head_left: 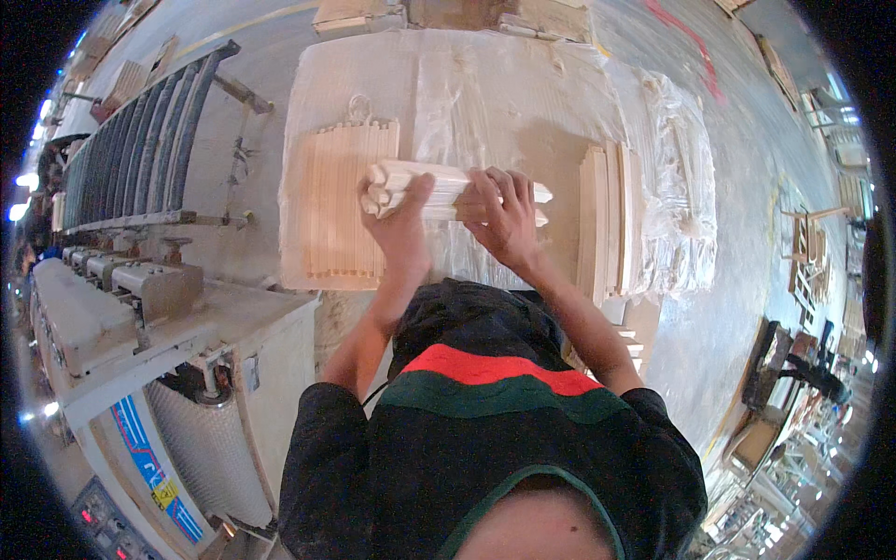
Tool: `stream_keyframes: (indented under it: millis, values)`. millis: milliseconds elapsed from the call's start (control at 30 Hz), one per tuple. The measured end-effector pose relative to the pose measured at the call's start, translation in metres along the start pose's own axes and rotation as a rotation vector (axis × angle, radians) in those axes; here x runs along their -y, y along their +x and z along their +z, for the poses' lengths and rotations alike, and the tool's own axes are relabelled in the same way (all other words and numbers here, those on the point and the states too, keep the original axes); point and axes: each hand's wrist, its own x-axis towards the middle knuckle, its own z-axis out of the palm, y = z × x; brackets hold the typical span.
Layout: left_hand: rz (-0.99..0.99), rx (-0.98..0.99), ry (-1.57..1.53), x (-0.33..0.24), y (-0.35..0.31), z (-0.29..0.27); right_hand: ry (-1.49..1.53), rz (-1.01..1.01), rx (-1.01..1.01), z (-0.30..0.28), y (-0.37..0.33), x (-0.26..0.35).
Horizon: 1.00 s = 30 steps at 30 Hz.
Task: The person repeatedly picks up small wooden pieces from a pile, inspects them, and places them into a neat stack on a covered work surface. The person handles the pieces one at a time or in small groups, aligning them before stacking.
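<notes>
Between my two hands is a bundle of pale wooden sticks point(439, 177), lying crosswise above a plastic-covered stack point(448, 93). My left hand point(401, 215) is wrapped round its left end, the thumb on top. Nearer the right end, my right hand point(504, 210) closes over the bundle from above, and pointed stick tips show past it. To the left, a neat row of similar wooden sticks point(345, 201) lies on the stack. Longer wooden strips point(611, 215) are piled at the right. The undersides of the held sticks are hidden.
A machine with a roller point(205, 448) and a pale housing point(84, 308) stands at the left. Beyond it is a dark roller conveyor point(140, 149). Crumpled clear plastic point(677, 168) covers the stack's right side. Wooden chair-like frames point(812, 252) stand at the far right.
</notes>
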Motion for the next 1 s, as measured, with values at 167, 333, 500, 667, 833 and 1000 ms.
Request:
stream_keyframes:
  millis: [167, 333, 500, 667, 833, 1000]
  values:
    - [0.741, 0.138, 0.857, 0.021, 0.021, -0.095, -0.13, -0.377, 0.317, 0.048, 0.014, -0.052]
    - [0.202, 0.692, 1.4, 0.076, 0.004, -0.094, -0.258, -0.68, 0.778, 0.112, 0.042, -0.047]
    - [0.37, 0.571, 1.529, 0.127, 0.021, -0.087, -0.134, -0.567, 0.641, 0.145, 0.041, -0.052]
    - [0.389, 0.619, 1.483, 0.142, 0.025, -0.101, -0.08, -0.544, 0.503, 0.11, 0.023, -0.074]
    - [0.404, 0.641, 1.288, 0.141, 0.031, -0.106, -0.089, -0.379, 0.272, 0.079, -0.015, -0.115]
    - [0.38, 0.658, 1.302, 0.121, 0.035, -0.095, 0.181, 0.782, 0.613, 0.075, -0.029, -0.079]
